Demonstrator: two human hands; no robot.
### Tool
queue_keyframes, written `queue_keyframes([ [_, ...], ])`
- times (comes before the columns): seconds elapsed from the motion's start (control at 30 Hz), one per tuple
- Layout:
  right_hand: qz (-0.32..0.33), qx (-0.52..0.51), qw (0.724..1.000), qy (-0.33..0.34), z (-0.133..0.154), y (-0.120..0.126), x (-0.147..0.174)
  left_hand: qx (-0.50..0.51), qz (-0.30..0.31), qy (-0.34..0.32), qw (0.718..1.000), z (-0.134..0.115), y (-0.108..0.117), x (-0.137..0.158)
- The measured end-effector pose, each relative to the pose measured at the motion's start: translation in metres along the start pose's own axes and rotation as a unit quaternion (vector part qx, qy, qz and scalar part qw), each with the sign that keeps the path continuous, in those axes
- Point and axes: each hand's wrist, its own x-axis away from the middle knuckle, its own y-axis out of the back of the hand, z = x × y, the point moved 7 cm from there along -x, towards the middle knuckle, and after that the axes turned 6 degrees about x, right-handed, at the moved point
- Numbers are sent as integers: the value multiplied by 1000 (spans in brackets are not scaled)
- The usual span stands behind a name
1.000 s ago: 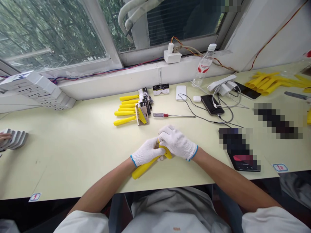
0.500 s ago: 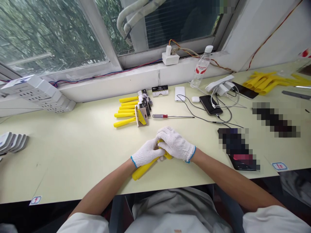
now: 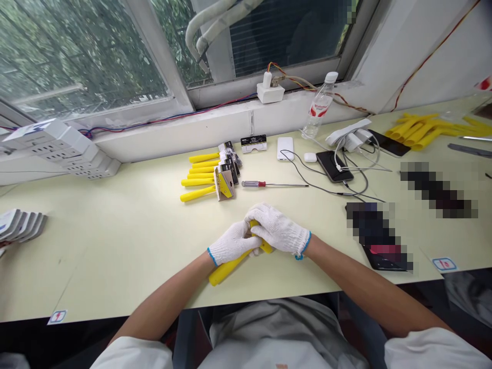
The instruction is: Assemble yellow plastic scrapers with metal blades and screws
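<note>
Near the table's front, a yellow scraper (image 3: pixel 229 270) lies slantwise under both gloved hands, its handle pointing down and left. My left hand (image 3: pixel 234 243) in a white knit glove is closed round it where handle meets head. Over the head, my right hand (image 3: pixel 274 228), gloved alike, is curled with fingers pressed on it; most of the head is hidden. Beyond them lie several similar yellow-handled scrapers (image 3: pixel 198 193) with heads in card packaging. To their right rests a screwdriver (image 3: pixel 274 184) with a clear and red handle. Behind it stands a black-and-white card sleeve (image 3: pixel 253 144).
On the right are a phone with a cable (image 3: pixel 334 166), a white power bank (image 3: pixel 285 148), a power strip (image 3: pixel 348 131) and a water bottle (image 3: pixel 320 107). Several yellow handles (image 3: pixel 417 130) are piled far right. White boxes (image 3: pixel 63 148) are stacked at left.
Both hands stay on the scraper in nearly the same place. The right hand's fingers have shifted very slightly; nothing else on the table has moved.
</note>
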Motion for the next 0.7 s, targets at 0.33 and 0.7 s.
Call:
queue_keyframes([
  [0.33,58,-13,995,-78,-9,2,-1,-10,5,-6,1000,-1,0,1],
  [0.7,50,-77,988,-124,-15,1,1,-26,14,-4,1000,-7,-2,4],
])
